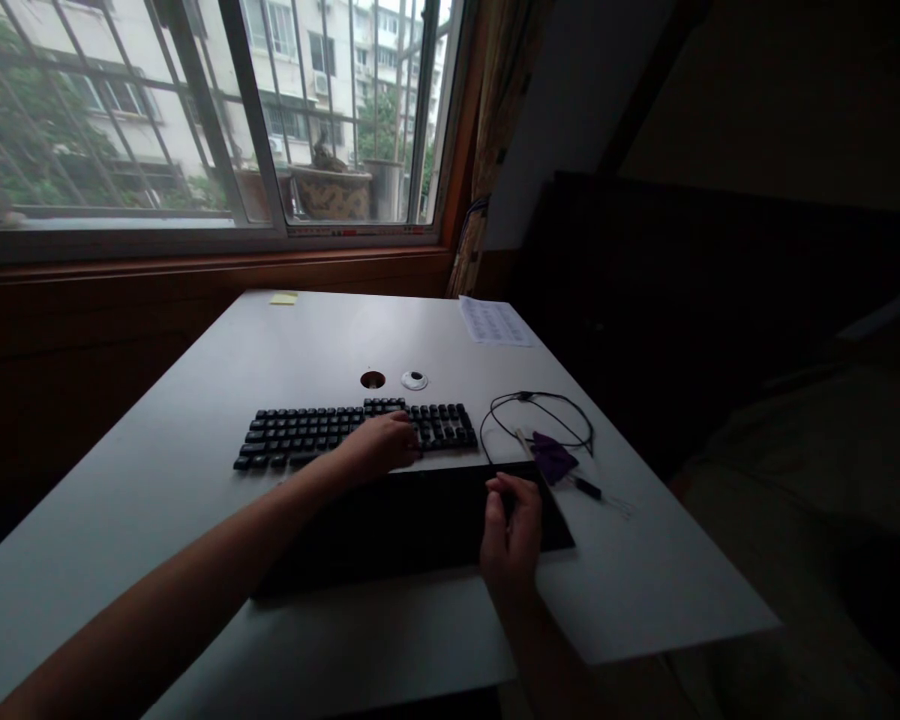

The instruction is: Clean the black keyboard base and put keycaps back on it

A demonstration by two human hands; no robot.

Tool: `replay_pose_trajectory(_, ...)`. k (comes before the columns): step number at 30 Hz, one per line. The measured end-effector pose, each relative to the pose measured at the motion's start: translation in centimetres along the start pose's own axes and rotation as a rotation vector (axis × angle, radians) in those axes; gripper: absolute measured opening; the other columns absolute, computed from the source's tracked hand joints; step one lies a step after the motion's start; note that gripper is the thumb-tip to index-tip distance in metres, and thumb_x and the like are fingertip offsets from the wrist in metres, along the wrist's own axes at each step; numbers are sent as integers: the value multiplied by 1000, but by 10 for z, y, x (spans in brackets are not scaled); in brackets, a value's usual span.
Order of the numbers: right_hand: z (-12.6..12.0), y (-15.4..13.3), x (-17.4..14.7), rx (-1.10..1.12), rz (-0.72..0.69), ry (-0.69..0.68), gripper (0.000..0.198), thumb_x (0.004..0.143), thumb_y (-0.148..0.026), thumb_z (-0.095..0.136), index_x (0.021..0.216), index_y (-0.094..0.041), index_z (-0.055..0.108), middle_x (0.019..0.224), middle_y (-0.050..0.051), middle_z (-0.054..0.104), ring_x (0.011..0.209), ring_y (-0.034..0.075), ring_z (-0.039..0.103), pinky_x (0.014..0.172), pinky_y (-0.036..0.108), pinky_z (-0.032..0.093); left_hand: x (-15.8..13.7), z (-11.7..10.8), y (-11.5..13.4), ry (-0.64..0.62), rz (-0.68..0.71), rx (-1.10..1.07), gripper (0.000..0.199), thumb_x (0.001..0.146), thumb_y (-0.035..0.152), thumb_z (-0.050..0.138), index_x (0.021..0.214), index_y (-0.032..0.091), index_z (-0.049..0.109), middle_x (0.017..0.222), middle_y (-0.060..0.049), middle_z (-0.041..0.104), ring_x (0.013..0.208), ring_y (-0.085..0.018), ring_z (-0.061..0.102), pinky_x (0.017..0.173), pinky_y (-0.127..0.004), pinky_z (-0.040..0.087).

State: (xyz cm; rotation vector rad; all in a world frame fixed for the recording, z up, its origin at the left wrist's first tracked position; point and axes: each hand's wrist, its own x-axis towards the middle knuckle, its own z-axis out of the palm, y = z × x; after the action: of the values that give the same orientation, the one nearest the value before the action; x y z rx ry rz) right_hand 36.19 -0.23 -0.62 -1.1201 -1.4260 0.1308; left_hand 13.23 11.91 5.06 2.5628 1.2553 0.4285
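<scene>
Rows of black keycaps (292, 432) are laid out on the white table, with pale gaps showing between them. My left hand (382, 443) reaches across to their right part, fingers bent down and bunched together; whatever is under the fingertips is hidden. Closer to me lies a long black keyboard body (412, 520), too dark for details. Above its right end my right hand (511, 525) is curled, with thumb and fingers drawn together. Anything held there is too small or dark to make out.
Right of the keyboard body are a coiled black cable (592, 430), a purple cloth (553, 458) and a small black-handled tool with wire prongs (588, 488). Farther back are a round white cap (414, 380), a cable hole (373, 380), printed paper (495, 322) and yellow notes (283, 298).
</scene>
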Motion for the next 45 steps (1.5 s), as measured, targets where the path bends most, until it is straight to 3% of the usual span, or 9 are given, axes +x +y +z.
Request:
replay_pose_trajectory(5,-2,-3,3,-19,-27,2,23,102,-18,49,124,-22,55,106,7,59,99,22,59,89,41,49,-4,24,29,-37,12,-32,10,84,21,74,93,20,78,97,-4,71,80,-19,70,72,-25,53)
replay_pose_trajectory(17,-2,-3,7,-35,-61,-21,22,101,-15,48,121,-21,56,106,7,59,97,22,59,88,41,50,-8,24,45,-68,-31,16,12,89,21,71,99,17,76,103,-7,73,89,-22,72,80,-29,56)
replay_pose_trajectory(26,-1,-3,8,-43,-55,-47,23,101,-15,49,121,-22,56,106,7,59,97,22,59,87,40,50,-6,29,47,-88,-23,75,12,90,23,69,97,14,74,100,-10,71,88,-25,72,80,-33,57)
replay_pose_trajectory(38,-1,-3,9,-60,-31,-47,19,102,-18,48,118,-22,57,105,7,60,95,22,59,84,41,52,-14,39,40,-4,-15,6,11,91,22,71,101,17,73,103,-6,71,92,-22,72,82,-29,57)
replay_pose_trajectory(45,0,0,10,-76,-33,-112,15,102,-16,49,110,-22,60,101,6,60,95,21,59,84,39,51,-22,38,33,48,7,-10,20,89,25,78,107,18,72,110,-7,71,102,-24,70,92,-33,57)
